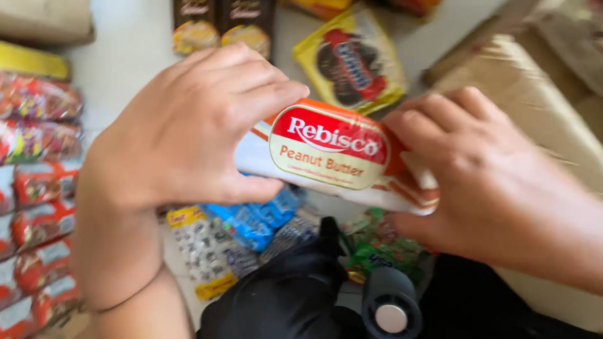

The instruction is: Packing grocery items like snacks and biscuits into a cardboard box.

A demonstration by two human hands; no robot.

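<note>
Centre: an oblong orange-and-white plastic snack pack [336, 157] bearing a cream oval label with a red banner, gripped at its ends by the left hand [188, 130] and the right hand [490, 184]. Top centre: two dark brown upright packets [221, 17] side by side on the pale surface. Beside them, tilted: a yellow square packet [352, 60] with a dark round picture. Left edge: a column of red-and-white wrapped packs [21, 232]. Below the held pack: blue wrapped packs [255, 218], a yellow-edged grey packet [206, 250] and green packets [379, 247].
</note>
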